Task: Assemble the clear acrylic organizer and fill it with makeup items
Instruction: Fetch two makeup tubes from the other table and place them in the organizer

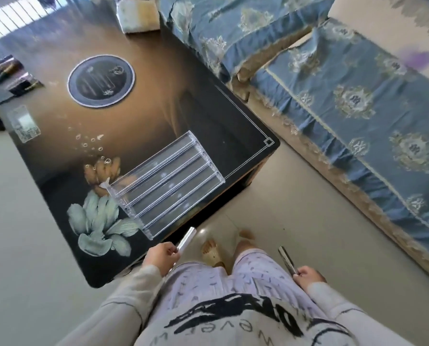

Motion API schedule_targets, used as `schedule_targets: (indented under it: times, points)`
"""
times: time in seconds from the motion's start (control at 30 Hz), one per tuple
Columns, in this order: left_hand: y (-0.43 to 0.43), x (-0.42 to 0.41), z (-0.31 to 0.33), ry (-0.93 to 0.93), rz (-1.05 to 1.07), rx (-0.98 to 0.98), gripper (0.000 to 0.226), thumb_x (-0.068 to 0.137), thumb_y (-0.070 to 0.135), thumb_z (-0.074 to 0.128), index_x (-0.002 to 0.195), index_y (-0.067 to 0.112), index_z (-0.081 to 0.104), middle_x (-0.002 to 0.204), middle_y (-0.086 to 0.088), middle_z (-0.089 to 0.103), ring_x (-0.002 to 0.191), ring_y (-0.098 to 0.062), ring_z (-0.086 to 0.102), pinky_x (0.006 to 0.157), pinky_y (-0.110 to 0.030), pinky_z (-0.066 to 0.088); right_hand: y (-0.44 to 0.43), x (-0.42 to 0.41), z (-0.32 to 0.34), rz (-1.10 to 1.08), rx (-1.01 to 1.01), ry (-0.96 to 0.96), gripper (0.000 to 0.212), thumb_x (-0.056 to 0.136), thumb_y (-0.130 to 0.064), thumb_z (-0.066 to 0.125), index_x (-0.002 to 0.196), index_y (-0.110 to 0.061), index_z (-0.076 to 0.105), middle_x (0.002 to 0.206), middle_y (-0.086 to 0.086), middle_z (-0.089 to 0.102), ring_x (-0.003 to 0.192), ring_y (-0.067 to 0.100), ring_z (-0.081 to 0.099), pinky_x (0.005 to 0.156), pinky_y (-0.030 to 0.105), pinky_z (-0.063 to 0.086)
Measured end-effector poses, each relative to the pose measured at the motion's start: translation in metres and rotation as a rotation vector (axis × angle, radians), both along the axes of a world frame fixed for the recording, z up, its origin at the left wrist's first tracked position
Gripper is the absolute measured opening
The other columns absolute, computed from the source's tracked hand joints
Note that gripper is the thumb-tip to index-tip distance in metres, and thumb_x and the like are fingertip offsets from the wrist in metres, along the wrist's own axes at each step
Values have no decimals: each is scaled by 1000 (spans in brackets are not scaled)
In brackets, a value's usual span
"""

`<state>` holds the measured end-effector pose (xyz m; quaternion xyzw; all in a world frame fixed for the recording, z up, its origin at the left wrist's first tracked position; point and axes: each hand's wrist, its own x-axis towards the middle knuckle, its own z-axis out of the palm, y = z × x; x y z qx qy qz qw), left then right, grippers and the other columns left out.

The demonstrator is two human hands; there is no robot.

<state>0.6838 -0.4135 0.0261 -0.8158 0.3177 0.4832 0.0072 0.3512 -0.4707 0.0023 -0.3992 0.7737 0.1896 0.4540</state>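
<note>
Head view: organizer (168,186) assembled, tiers empty; near it your L hand (162,254), fingers clamped on silver tube (186,238), R hand (308,275) clamped on dark stick (287,259); filling not begun.

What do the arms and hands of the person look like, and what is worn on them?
Both arms are covered by long, loose, light grey fabric sleeves. The left sleeve shows a thin dark seam line; the right sleeve is the same grey. Each ends at the wrist. The left hand and right hand are bare, without gloves.
</note>
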Motion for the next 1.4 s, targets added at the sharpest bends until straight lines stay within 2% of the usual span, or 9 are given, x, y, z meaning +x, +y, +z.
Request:
schedule_targets:
  times: [0.13, 0.23, 0.67, 0.77, 0.83, 0.97, 1.13, 1.3, 1.4]
  points:
    - [22, 6, -6, -24, 137, 99, 26, 87, 17, 56, 62, 19, 51, 63, 2, 50, 74, -17, 47, 65, -20, 32, -52, 25, 1, 28, -74, -93, 12, 88, 3, 49, 95, -2, 58, 65, 12, 59, 37, 10, 51, 31, 9, 34]
    - [37, 7, -8, -11, 309, 143, 32, 87, 17, 57, 59, 22, 45, 67, -3, 51, 74, -19, 46, 65, -21, 31, -91, 40, -1, 111, -71, -108, 14, 88, 6, 45, 82, -6, 47, 54, 5, 48, 20, 3, 41, 26, 8, 29]
    - [41, -41, -14, -40, 934, 77, 15, 84, 14, 64, 69, 16, 62, 68, -5, 60, 70, -17, 53, 65, -22, 36, -199, 98, -13, 535, -25, -149, 18, 88, 5, 46, 74, -7, 46, 54, 7, 46, 47, 17, 41, 39, 21, 36]
    - [32, -43, -12, -44, 933, 37, 9, 85, 17, 63, 84, 9, 69, 79, -8, 64, 72, -16, 54, 64, -21, 36, -203, 103, -12, 522, -14, -176, 28, 88, 6, 48, 65, -8, 44, 54, 7, 46, 47, 17, 41, 43, 23, 35]
    - [28, -38, -12, -38, 909, 33, 19, 86, 18, 62, 66, 19, 61, 67, -1, 62, 62, -15, 53, 54, -18, 37, -205, 105, -9, 524, 3, -166, 29, 89, 5, 48, 64, -9, 44, 54, 7, 47, 47, 17, 41, 34, 18, 36]
    - [19, -24, -8, -40, 886, -1, 33, 85, 16, 62, 56, 27, 50, 53, 9, 53, 49, -6, 46, 46, -13, 34, -204, 111, 2, 505, -15, -198, 8, 89, 10, 46, 89, 2, 49, 57, 6, 45, 48, 18, 41, 28, 11, 34]
    - [10, -4, 0, -24, 897, -127, 33, 82, 15, 66, 58, 32, 52, 60, 12, 56, 66, -15, 54, 52, -14, 38, -206, 119, 16, 533, 16, -320, 23, 90, 9, 46, 112, 12, 51, 73, 11, 52, 55, 19, 46, 43, 14, 42]
    - [-17, 31, 14, -10, 910, -317, 25, 82, 10, 67, 61, 24, 59, 53, 12, 59, 56, -9, 54, 54, -11, 42, -216, 166, 35, 569, 3, -508, 10, 90, 8, 47, 92, 0, 51, 68, 7, 56, 49, 12, 55, 36, 13, 42]
    - [-46, 60, 26, 4, 911, -450, 8, 84, 7, 65, 89, 4, 69, 74, -1, 64, 70, -15, 56, 72, -22, 45, -229, 206, 46, 481, -59, -654, 17, 87, 13, 50, 85, -3, 53, 72, 10, 57, 57, 22, 58, 47, 21, 49]
